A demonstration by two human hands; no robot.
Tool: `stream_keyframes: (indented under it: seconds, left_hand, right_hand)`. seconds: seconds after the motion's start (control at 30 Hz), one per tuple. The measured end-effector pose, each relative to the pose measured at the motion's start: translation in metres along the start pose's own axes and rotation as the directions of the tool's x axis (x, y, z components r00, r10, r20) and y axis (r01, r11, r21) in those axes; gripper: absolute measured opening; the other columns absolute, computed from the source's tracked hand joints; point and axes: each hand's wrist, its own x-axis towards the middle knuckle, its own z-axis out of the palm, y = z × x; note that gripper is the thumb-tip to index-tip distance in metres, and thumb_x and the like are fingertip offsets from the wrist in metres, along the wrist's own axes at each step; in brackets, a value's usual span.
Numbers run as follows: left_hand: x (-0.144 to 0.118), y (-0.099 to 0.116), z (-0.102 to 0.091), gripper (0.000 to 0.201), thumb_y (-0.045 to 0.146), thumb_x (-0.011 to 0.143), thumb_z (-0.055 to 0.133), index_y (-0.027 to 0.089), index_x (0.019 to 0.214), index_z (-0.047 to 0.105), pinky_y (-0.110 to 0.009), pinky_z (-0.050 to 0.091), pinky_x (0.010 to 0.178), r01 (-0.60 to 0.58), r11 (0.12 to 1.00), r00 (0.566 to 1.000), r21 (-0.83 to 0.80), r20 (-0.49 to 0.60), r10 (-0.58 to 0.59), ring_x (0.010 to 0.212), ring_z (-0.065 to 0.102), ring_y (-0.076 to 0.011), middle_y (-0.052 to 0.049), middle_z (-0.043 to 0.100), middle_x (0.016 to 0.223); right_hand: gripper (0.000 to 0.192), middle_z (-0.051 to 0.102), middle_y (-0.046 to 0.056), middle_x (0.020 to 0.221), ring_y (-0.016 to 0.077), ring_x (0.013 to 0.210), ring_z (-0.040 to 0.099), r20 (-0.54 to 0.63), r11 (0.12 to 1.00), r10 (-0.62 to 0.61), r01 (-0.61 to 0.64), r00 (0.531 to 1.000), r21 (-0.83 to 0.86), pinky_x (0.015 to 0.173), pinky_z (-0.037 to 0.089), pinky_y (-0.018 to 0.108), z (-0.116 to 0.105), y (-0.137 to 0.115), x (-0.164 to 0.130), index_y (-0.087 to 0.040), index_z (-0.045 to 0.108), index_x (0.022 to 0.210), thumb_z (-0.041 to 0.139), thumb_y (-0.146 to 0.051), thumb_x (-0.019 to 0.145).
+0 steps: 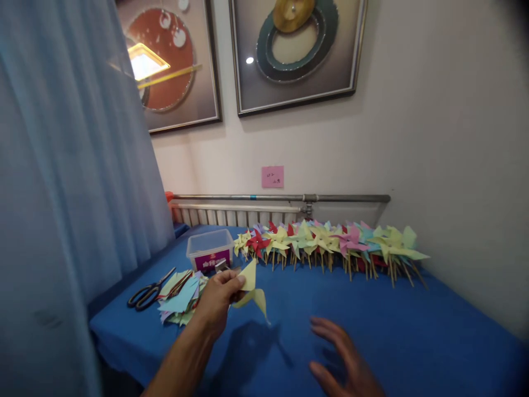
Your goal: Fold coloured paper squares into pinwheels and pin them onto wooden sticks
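Observation:
Between the thumb and fingers of my left hand (219,298) is a yellow paper piece (249,275) with cut, curling flaps, partly folded like a pinwheel. The grip hides part of it. My right hand (343,358) hovers low over the table with fingers apart, holding nothing, slightly blurred. Left of my left hand lies a pile of cut coloured paper (181,298), with black-handled scissors (149,291) beside it. Just behind my left hand stands a clear plastic tub (210,242) with a purple label. A small metallic item (221,266) shows in front of the tub.
Finished pinwheels (322,240) on sticks lie in a long row at the back of the blue-covered table (297,309). Behind them run a metal pipe (281,197) and a radiator. A blue curtain (82,143) hangs at the left, and a wall (446,165) bounds the right.

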Motion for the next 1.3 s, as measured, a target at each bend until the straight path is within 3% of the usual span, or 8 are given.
stream_keyframes:
  seconds: [0.2, 0.3, 0.37, 0.5, 0.67, 0.83, 1.03, 1.3]
  left_hand:
    - [0.051, -0.014, 0.063, 0.036, 0.037, 0.061, 0.084, 0.015, 0.074, 0.058, -0.022, 0.038, 0.052, 0.184, 0.965, 0.981, -0.186, 0.098, -0.168, 0.049, 0.056, -0.0095, 0.0, 0.065, 0.062]
    - [0.076, -0.022, 0.078, 0.034, 0.033, 0.062, 0.082, 0.015, 0.076, 0.057, -0.022, 0.037, 0.05, 0.227, 0.954, 0.971, -0.194, 0.122, -0.206, 0.049, 0.055, -0.0096, 0.0, 0.064, 0.061]
    - [0.088, -0.031, 0.082, 0.032, 0.033, 0.062, 0.08, 0.015, 0.075, 0.057, -0.021, 0.035, 0.05, 0.244, 0.952, 0.966, -0.183, 0.131, -0.223, 0.048, 0.054, -0.009, 0.0, 0.063, 0.06]
    - [0.098, -0.06, 0.082, 0.033, 0.035, 0.06, 0.081, 0.016, 0.07, 0.056, -0.022, 0.033, 0.049, 0.266, 0.954, 0.96, -0.14, 0.132, -0.248, 0.046, 0.051, -0.0087, -0.002, 0.064, 0.059]
    - [0.096, -0.087, 0.074, 0.037, 0.039, 0.057, 0.084, 0.015, 0.065, 0.057, -0.022, 0.033, 0.051, 0.261, 0.965, 0.96, -0.037, 0.116, -0.255, 0.048, 0.051, -0.0087, -0.001, 0.062, 0.059]
    - [0.096, -0.087, 0.069, 0.037, 0.042, 0.06, 0.084, 0.014, 0.064, 0.06, -0.024, 0.035, 0.054, 0.285, 0.956, 0.944, -0.062, 0.19, -0.269, 0.052, 0.051, -0.0109, -0.001, 0.059, 0.056]
    - [0.092, -0.085, 0.07, 0.04, 0.048, 0.065, 0.084, 0.015, 0.07, 0.063, -0.027, 0.043, 0.061, 0.359, 0.924, 0.904, -0.135, 0.296, -0.308, 0.061, 0.057, -0.0144, -0.003, 0.063, 0.065]
    - [0.094, -0.085, 0.065, 0.044, 0.042, 0.056, 0.089, 0.014, 0.083, 0.069, -0.023, 0.038, 0.054, 0.282, 0.957, 0.902, 0.07, 0.32, -0.289, 0.058, 0.056, -0.0122, -0.004, 0.068, 0.072]
  right_hand:
    - [0.072, 0.057, 0.013, 0.148, 0.0298, 0.137, 0.053, 0.098, 0.949, 0.026, -0.055, 0.995, 0.312, 0.115, 0.041, 0.054, 0.019, -0.016, 0.092, -0.029, 0.05, 0.144, 0.073, -0.035, 0.076]
    - [0.058, 0.062, 0.014, 0.141, 0.029, 0.132, 0.057, 0.019, 0.913, 0.083, -0.084, 0.996, 0.399, 0.111, 0.044, 0.051, 0.027, -0.002, 0.122, -0.026, 0.056, 0.136, 0.068, -0.038, 0.08]
    - [0.043, 0.071, 0.012, 0.124, 0.0281, 0.115, 0.066, -0.02, 0.898, 0.123, -0.103, 0.992, 0.428, 0.1, 0.05, 0.046, 0.029, 0.011, 0.133, -0.023, 0.063, 0.122, 0.064, -0.043, 0.084]
    - [0.032, 0.069, 0.003, 0.078, 0.021, 0.076, 0.063, -0.072, 0.894, 0.194, -0.146, 0.978, 0.425, 0.073, 0.052, 0.033, 0.028, 0.035, 0.138, -0.02, 0.066, 0.086, 0.058, -0.051, 0.087]
    - [0.031, 0.058, -0.002, 0.068, 0.0154, 0.064, 0.051, 0.006, 0.888, 0.264, -0.245, 0.965, 0.389, 0.061, 0.043, 0.027, 0.023, 0.041, 0.132, -0.02, 0.061, 0.076, 0.059, -0.049, 0.087]
    - [0.032, 0.053, -0.004, 0.066, 0.0134, 0.061, 0.045, 0.098, 0.835, 0.281, -0.294, 0.955, 0.464, 0.059, 0.038, 0.025, 0.016, 0.035, 0.133, -0.02, 0.059, 0.073, 0.063, -0.051, 0.084]
    - [0.039, 0.052, -0.005, 0.061, 0.0122, 0.058, 0.043, 0.084, 0.768, 0.368, -0.354, 0.926, 0.534, 0.056, 0.035, 0.025, 0.02, 0.046, 0.134, -0.02, 0.056, 0.067, 0.072, -0.056, 0.074]
    - [0.04, 0.057, -0.005, 0.053, 0.0121, 0.049, 0.046, 0.126, 0.65, 0.503, -0.47, 0.855, 0.597, 0.05, 0.034, 0.025, 0.032, 0.064, 0.135, -0.022, 0.055, 0.067, 0.077, -0.056, 0.064]
